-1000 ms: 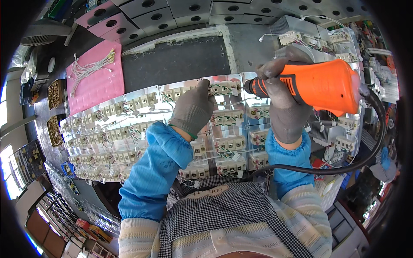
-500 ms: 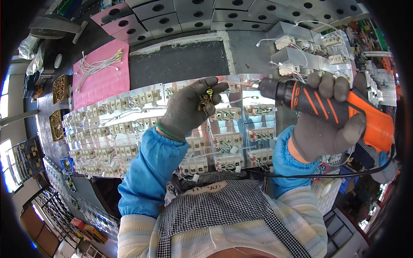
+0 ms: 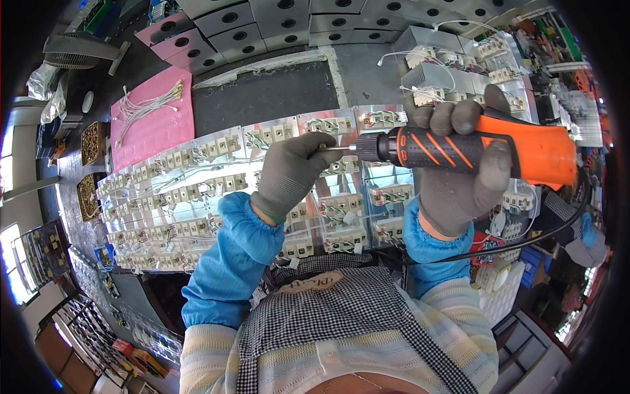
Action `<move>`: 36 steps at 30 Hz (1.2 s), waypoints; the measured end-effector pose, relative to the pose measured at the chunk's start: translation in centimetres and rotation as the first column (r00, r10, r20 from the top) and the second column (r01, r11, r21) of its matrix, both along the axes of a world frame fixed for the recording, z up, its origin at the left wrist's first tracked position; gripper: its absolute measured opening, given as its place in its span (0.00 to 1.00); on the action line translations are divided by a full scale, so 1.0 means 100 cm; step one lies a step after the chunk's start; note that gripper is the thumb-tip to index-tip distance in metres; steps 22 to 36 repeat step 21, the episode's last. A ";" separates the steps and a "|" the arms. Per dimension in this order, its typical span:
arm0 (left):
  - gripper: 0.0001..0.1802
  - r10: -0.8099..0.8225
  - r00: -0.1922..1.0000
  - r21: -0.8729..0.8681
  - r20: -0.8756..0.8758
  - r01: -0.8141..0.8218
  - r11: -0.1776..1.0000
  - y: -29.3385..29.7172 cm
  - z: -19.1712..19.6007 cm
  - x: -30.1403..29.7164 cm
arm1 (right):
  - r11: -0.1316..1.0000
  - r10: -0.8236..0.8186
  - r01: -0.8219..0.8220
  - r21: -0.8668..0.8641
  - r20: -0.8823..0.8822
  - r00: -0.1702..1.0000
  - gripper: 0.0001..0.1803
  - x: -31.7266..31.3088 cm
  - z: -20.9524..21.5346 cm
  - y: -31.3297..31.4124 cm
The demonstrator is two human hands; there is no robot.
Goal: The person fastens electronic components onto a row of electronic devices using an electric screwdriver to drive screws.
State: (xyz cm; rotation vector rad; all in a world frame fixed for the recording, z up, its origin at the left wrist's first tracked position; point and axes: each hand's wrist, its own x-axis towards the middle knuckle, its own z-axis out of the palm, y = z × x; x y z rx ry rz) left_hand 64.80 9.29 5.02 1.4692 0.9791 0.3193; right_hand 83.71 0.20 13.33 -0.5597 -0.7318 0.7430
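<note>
My right hand (image 3: 456, 194) grips an orange and black electric screwdriver (image 3: 541, 154), held level with its bit (image 3: 341, 148) toward the left. At the bit's end, the closed thumb and fingertips of my left hand (image 3: 285, 171) pinch together. The small brass-coloured screws seen in that hand half a second ago are now hidden inside the fingers. Both hands wear grey gloves. Beneath them lie rows of shiny metal plates (image 3: 394, 172) carrying cream terminal blocks (image 3: 338, 205) with green and white wires.
A pink foam sheet (image 3: 157, 134) with a bundle of white cables (image 3: 147, 105) lies at the left. Metal boxes (image 3: 285, 23) line the back. Finned heat sinks (image 3: 426, 75) with wired blocks stand at the far right. A black cord (image 3: 518, 244) trails from the screwdriver past my right forearm.
My right hand has brought the screwdriver left, so its bit now meets my left fingertips. The left fingers have closed and turned, hiding the screws.
</note>
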 end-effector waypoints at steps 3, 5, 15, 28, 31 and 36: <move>0.12 -0.006 0.998 0.064 0.057 0.002 0.998 -0.001 -0.003 -0.002 | 1.000 -0.006 0.006 -0.006 0.055 0.998 0.32 0.001 -0.002 -0.001; 0.12 -0.032 0.999 0.119 -0.020 0.034 0.992 0.001 -0.001 -0.004 | 1.000 0.021 -0.022 0.020 0.068 0.997 0.32 0.005 0.004 -0.003; 0.12 0.053 0.998 0.200 0.031 -0.058 0.978 -0.002 -0.008 -0.006 | 0.986 -0.127 0.133 -0.096 0.066 0.990 0.31 -0.006 0.003 0.001; 0.10 0.128 0.985 0.639 -0.118 -0.023 0.769 -0.005 -0.010 -0.005 | 0.928 -0.298 0.276 -0.249 -0.054 0.953 0.33 -0.005 -0.002 0.011; 0.10 0.128 0.985 0.639 -0.118 -0.023 0.769 -0.005 -0.010 -0.005 | 0.928 -0.298 0.276 -0.249 -0.054 0.953 0.33 -0.005 -0.002 0.011; 0.10 0.128 0.985 0.639 -0.118 -0.023 0.769 -0.005 -0.010 -0.005 | 0.928 -0.298 0.276 -0.249 -0.054 0.953 0.33 -0.005 -0.002 0.011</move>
